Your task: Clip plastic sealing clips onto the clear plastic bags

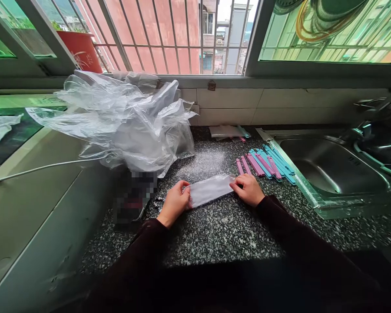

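A long, narrow clear plastic bag [211, 190] is stretched flat between my two hands, low over the speckled countertop. My left hand [176, 201] is closed around its left end, thumb on top. At its right end my right hand [248, 189] pinches the edge between thumb and fingers. Just beyond my right hand lies a loose pile of pink strips [254, 165] and blue strips [282, 164], flat plastic sticks by their look. Whether anything is inside the bag I cannot tell.
A big heap of crumpled clear plastic [133, 126] stands at the back left. Below it lies a blurred-out dark device [135, 198], with a white cable [48, 167] nearby. Flat plastic packets [226, 131] rest by the wall. The steel sink [332, 165] is on the right.
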`<state>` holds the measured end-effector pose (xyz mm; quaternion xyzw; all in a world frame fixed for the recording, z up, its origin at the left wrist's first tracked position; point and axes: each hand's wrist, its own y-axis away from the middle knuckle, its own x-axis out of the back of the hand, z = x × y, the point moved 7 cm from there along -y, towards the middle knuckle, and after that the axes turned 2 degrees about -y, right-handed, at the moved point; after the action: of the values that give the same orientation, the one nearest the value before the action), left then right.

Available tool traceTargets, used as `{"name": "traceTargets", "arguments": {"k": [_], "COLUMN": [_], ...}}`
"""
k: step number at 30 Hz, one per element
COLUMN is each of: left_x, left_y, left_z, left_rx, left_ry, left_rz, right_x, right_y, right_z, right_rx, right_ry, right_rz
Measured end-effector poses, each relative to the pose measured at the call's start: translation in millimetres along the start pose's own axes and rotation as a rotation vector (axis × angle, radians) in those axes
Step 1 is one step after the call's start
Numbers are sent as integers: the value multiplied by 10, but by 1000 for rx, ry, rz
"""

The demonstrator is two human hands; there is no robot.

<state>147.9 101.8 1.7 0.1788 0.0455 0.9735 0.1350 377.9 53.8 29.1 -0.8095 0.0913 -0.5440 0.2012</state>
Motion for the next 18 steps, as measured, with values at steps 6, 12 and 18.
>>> {"name": "traceTargets", "arguments": {"k": [6,12,18], "left_x": [46,181,-156], "left_y": [-1,237,507], "left_z": [49,429,563], "left_rx": [-46,-554,-943], "left_ry": [-156,-471,-760], "left_rz": [22,352,200], "right_x": [17,74,256], "right_y": [-51,-59,-37], "right_z": [-39,-27,-95], "right_rx": [-42,-112,68], "right_ry": [115,130,50], "right_rz": [71,90,241]}}
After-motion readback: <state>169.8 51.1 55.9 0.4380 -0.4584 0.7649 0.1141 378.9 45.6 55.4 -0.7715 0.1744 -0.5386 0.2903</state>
